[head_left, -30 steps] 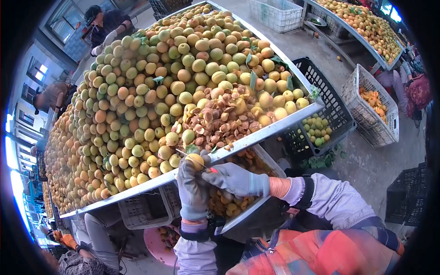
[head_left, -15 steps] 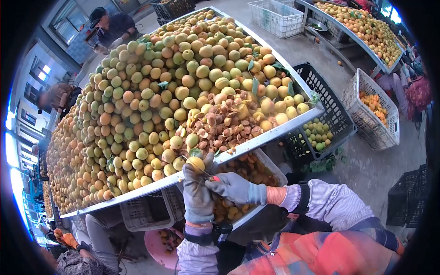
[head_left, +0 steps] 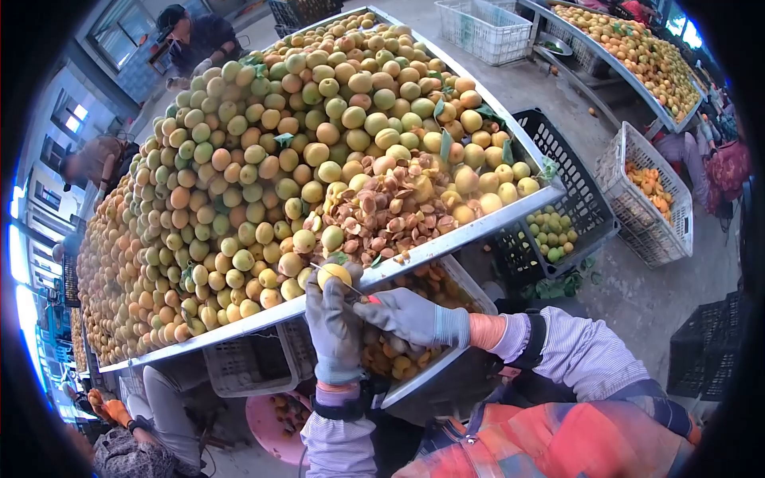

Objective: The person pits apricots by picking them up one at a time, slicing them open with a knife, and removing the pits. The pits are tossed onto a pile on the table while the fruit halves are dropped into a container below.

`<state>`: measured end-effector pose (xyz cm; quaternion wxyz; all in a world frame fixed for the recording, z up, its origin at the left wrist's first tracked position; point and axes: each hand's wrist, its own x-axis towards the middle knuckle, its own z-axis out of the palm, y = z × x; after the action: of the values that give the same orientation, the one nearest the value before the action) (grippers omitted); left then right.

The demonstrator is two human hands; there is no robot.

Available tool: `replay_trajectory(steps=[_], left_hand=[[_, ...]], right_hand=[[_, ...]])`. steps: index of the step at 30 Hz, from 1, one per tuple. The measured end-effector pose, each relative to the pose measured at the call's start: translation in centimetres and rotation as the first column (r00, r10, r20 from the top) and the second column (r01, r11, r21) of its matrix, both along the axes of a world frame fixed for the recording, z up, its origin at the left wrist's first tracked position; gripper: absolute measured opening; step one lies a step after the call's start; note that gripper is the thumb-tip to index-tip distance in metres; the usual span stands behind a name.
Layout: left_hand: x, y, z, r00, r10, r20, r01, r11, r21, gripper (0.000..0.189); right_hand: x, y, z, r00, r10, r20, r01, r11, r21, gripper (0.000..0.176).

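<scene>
In a grey glove, my left hand (head_left: 333, 331) holds a yellow-green fruit (head_left: 334, 276) at its fingertips, by the front edge of the fruit-heaped table (head_left: 263, 321). My right hand (head_left: 410, 317), also gloved, is closed on a thin tool with a red handle (head_left: 370, 299); its thin metal part reaches across the fruit. Just beyond the hands, a pile of brown pits (head_left: 382, 211) lies among the whole fruits. Below both hands, a pale crate (head_left: 478, 293) holds orange fruit pieces, partly hidden by the gloves.
A black crate (head_left: 610, 215) with green fruits and a white crate (head_left: 689, 231) with orange pieces stand right. A pink basin (head_left: 259, 426) and an empty grey crate (head_left: 239, 386) sit below the table. Co-workers are at the left and far right; another fruit table (head_left: 637, 84) stands behind.
Both hands have shifted slightly in the view, with the fruit and tool still held. The fruit sits a little farther left and higher. One co-worker at the upper left has changed posture slightly.
</scene>
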<state>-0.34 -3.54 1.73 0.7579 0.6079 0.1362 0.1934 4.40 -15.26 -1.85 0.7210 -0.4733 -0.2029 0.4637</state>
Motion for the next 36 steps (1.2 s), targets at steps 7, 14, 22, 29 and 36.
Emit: replay_trajectory(steps=[7, 14, 22, 29, 36], left_hand=[[-0.1, -0.1, -1.0, 0.984, -0.125, -0.126, 0.045, 0.863, -0.503, 0.055], [-0.4, 0.7, -0.7, 0.990, -0.107, -0.094, 0.097, 0.989, -0.108, 0.053], [-0.6, 0.7, 0.1, 0.985, -0.077, -0.157, 0.075, 0.997, -0.014, 0.054], [-0.4, 0.8, 0.0, 0.990, -0.108, -0.089, 0.120, 0.983, 0.140, 0.058], [-0.7, -0.2, 0.0, 0.994, -0.113, -0.004, 0.112, 0.985, -0.133, 0.061]], right_hand=[[0.3, -0.2, 0.5, 0.987, 0.037, 0.159, 0.002, 0.971, -0.238, 0.031], [-0.3, -0.2, 1.9, 0.982, 0.005, 0.187, 0.018, 0.993, -0.120, 0.040], [0.0, -1.7, 5.0, 0.960, 0.220, -0.172, -0.242, 0.963, -0.118, 0.051], [-0.9, -1.6, 4.5, 0.839, 0.272, -0.471, -0.222, 0.962, 0.160, 0.048], [-1.3, -1.8, 4.3, 0.674, 0.428, -0.602, -0.206, 0.892, 0.403, 0.047]])
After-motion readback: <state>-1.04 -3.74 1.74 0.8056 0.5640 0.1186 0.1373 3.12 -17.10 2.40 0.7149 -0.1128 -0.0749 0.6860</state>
